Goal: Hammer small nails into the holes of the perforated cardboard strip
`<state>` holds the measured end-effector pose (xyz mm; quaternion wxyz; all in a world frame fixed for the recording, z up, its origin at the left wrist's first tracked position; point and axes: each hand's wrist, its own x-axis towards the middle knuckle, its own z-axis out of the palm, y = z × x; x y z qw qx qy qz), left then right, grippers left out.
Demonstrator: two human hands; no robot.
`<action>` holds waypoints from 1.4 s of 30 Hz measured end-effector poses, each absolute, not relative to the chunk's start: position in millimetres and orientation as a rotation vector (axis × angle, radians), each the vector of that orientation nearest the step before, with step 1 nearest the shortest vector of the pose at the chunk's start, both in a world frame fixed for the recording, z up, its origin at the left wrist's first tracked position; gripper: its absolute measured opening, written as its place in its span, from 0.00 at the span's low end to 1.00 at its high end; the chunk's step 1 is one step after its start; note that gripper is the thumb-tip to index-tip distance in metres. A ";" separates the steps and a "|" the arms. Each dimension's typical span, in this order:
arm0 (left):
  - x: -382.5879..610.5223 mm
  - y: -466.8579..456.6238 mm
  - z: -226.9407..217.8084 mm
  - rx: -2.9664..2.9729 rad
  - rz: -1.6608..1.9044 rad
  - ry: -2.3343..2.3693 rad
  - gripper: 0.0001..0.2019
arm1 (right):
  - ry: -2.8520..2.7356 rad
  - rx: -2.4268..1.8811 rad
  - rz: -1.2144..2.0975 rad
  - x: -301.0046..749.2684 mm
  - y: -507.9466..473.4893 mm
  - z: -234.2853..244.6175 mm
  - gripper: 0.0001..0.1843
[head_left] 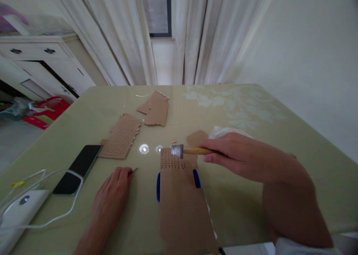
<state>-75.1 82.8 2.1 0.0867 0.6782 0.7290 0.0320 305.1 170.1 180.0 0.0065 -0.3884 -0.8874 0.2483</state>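
My right hand [237, 154] is closed around the wooden handle of a small hammer [177, 151] with a grey metal head. The hammer's head is over the far end of a long cardboard strip [183, 210], where rows of small punched holes show. Blue pieces [197, 178] stick out from under both sides of the strip. To the strip's left, my left hand [116, 188] rests on the table with its fingers closed on a thin metal tool [135, 170]; only its tip shows, so its kind is unclear.
A cardboard piece full of holes [121, 137] lies at left, with more cardboard scraps [156, 111] beyond. A black phone [78, 169], a white power bank [25, 214] and a white cable [79, 189] are at the left. A crumpled white plastic bag [223, 131] sits behind my right hand.
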 end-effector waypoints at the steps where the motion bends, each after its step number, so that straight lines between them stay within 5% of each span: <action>1: -76.7 83.4 1.4 1.981 0.145 2.150 0.17 | -2.777 -1.214 0.778 305.0 170.2 180.0 0.22; 26: -69.3 96.5 9.8 2.068 -0.057 2.153 0.17 | -2.795 -1.182 0.783 302.1 171.3 176.9 0.22; 30: -66.6 100.3 14.9 2.059 0.262 2.148 0.14 | -2.800 -1.199 0.792 302.4 170.7 176.4 0.21; 35: -36.0 110.3 44.9 1.852 0.946 1.607 0.13 | -2.779 -1.229 0.789 301.6 172.0 177.3 0.21; 42: -10.7 122.2 34.3 1.622 1.127 1.302 0.11 | -2.803 -1.247 0.747 300.2 171.6 177.5 0.21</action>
